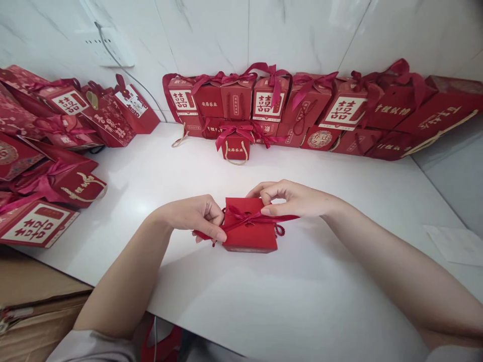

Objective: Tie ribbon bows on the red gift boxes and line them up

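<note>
Pinching ribbon [247,218] with both hands, box [249,239] mid-table, between them. Table [264,301]: white, near edge slants down to the right in front of the person; room to move on both sides of the hands and toward that edge. Stacked boxes [271,103] line the wall behind, small box [236,151] just in front of them; pile [68,193] of red boxes at left edge, carton [41,281] below it, paper [453,245] at right.

Left hand [196,216]: thumb and curled fingers closed on ribbon at the box's left side. Right hand [294,198]: thumb and finger closed on ribbon right of the knot, other fingers at the box's far side. Grip narrow on both.

Box: plain red top, knot near its middle, printed near side, dark red cord showing at left and right sides. Ribbon darker red, one tail sticking out past right hand
</note>
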Motion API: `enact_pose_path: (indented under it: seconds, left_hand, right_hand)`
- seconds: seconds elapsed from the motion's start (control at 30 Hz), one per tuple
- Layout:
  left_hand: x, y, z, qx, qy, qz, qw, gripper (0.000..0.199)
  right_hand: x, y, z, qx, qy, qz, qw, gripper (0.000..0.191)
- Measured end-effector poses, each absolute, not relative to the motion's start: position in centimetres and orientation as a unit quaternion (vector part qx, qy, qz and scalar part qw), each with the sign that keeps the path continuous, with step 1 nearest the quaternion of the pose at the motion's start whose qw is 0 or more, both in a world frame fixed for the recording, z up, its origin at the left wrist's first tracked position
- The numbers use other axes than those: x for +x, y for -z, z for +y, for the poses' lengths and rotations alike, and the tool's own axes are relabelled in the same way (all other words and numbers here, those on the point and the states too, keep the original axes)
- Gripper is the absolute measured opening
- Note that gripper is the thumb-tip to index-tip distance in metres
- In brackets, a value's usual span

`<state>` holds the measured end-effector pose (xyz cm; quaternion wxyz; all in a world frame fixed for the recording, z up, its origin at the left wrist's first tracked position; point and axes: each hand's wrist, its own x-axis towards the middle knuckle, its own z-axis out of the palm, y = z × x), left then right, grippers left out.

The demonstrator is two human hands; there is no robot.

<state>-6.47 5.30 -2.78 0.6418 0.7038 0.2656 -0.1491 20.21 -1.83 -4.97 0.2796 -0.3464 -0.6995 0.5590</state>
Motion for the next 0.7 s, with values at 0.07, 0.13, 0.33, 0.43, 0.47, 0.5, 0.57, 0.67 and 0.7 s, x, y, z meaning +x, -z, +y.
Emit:
enact_pose_path:
  seconds: [0.07,0.13,0.33,0.43,0.47,0.5,0.57,0.67,0.7]
  left_hand:
    - [-6.7,2.8,5.5,0.707,0.165,0.254,0.639,0.042]
    - [-7.0,2.6,5.7,0.719,0.152,0.242,0.634,0.047]
    - [-6.8,2.3,5.7,0.815,-0.17,0.245,0.497,0.019]
    - [-6.2,2.4,5.2,0.862,-0.16,0.159,0.453,0.02]
    - [-6.1,2.4,5.0,0.874,-0.146,0.151,0.439,0.016]
    - [-5.9,2.4,4.8,0.882,-0.136,0.152,0.425,0.011]
    - [-5.7,2.4,4.4,0.89,-0.129,0.168,0.405,0.007]
    - [-5.4,2.4,4.1,0.892,-0.123,0.183,0.395,0.015]
    - [-5.3,2.5,4.1,0.891,-0.121,0.185,0.395,0.018]
  right_hand:
    - [20.4,5.1,-1.8,-0.327,-0.585,-0.686,0.283,0.031]
    - [20.5,5.3,-1.7,-0.314,-0.6,-0.674,0.295,0.034]
    - [20.9,6.2,-1.2,-0.27,-0.61,-0.692,0.276,0.022]
    - [20.9,6.3,-1.1,-0.257,-0.611,-0.698,0.271,0.018]
    - [20.9,6.3,-1.1,-0.258,-0.611,-0.697,0.274,0.018]
    - [20.9,6.2,-1.1,-0.261,-0.609,-0.696,0.278,0.019]
    - [20.9,6.2,-1.2,-0.268,-0.603,-0.695,0.284,0.021]
    - [20.7,6.2,-1.3,-0.285,-0.597,-0.693,0.288,0.027]
    - [20.6,6.1,-1.3,-0.292,-0.595,-0.691,0.289,0.029]
